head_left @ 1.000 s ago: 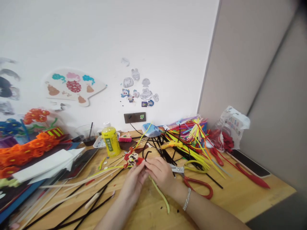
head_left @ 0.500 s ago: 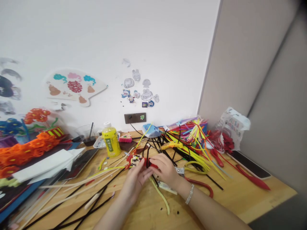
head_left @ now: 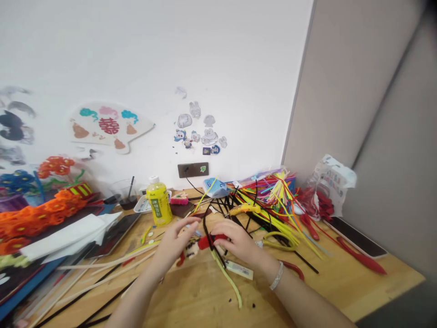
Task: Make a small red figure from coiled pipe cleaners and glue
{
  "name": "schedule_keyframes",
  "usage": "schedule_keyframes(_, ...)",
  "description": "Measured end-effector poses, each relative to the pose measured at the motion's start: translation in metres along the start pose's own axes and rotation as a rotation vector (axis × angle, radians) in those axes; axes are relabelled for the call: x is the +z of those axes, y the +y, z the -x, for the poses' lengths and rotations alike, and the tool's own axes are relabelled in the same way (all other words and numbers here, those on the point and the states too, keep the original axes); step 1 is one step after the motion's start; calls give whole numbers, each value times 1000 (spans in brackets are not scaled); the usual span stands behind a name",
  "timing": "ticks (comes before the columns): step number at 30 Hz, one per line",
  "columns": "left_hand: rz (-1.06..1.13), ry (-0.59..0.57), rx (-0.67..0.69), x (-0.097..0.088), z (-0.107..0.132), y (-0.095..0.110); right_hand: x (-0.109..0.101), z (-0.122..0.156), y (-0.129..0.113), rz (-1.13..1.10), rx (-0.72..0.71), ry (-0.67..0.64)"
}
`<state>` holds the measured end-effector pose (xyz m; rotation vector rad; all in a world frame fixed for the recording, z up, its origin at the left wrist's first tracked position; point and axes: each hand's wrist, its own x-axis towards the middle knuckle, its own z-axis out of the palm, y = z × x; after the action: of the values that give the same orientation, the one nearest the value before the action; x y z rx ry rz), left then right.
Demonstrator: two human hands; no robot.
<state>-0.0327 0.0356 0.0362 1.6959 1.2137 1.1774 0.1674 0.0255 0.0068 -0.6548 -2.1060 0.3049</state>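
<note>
Between my hands is a small pipe-cleaner figure [head_left: 205, 243], with a red body and a cream, black and red part at its left end. My right hand [head_left: 235, 239] is closed on the red end, its fingertips partly hiding it. A black pipe cleaner [head_left: 206, 228] runs across the red body and stands up above it. My left hand [head_left: 175, 241] is to the left of the figure, fingers and thumb stretched out and apart, with nothing seen in it. A pale yellow-green pipe cleaner [head_left: 229, 281] trails down from beneath the figure onto the table.
A yellow drink bottle [head_left: 159, 202] stands behind my left hand. Bundles of coloured pipe cleaners [head_left: 269, 187] lie at the back right. A phone [head_left: 358, 237] and red-handled tool [head_left: 363, 257] lie right. Orange pipe-cleaner flowers [head_left: 44, 214] and white papers [head_left: 68, 234] are left.
My left hand has let go of the figure and moved left and up, its fingers opening. My right hand keeps hold of the red end, and the figure's patterned end now hangs lower.
</note>
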Motion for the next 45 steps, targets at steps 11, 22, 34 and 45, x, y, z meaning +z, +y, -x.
schedule_keyframes(11, 186, -821, -205, 8, 3, 9, -13, -2, -8, -58, -63, -157)
schedule_keyframes(22, 246, -331, -133, 39, 1, -5, -13, -2, 12, -209, 120, 114)
schedule_keyframes(34, 119, 60, 30, 52, 3, -14, 12, 1, -5, 20, 229, 303)
schedule_keyframes(45, 72, 170, 77, 55, 12, -8, 16, -3, -17, -123, 293, 318)
